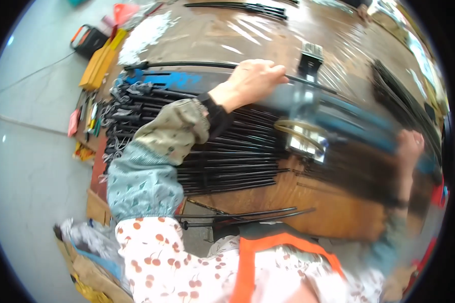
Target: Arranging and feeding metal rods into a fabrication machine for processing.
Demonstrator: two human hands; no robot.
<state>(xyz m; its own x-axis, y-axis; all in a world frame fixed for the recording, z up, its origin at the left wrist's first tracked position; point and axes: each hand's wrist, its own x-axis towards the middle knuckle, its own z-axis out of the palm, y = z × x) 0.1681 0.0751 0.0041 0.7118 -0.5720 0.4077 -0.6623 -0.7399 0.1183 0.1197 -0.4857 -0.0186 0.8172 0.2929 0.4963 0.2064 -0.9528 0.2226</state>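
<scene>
My left hand (255,81) is closed around a thin black rod (187,64) at the far side of the pile. The rod runs left to right, past my fingers toward a metal clamp-like fixture (311,58). Beneath my left forearm lie many similar black rods (227,166), their thicker ends and grey cords (120,108) bunched at the left. My right hand (409,146) is at the right, smeared by motion, beside a blurred blue and dark area. Whether its fingers hold anything cannot be made out. Between the hands stands a metal device (308,141) with a curved yellowish tube.
A bundle of dark strips (404,101) lies at the right. Yellow bins (98,65), a black case (90,41) and small hand tools (92,116) line the left edge. Clear plastic sheeting (247,30) covers the far table. Loose rods (242,216) stick out near my lap.
</scene>
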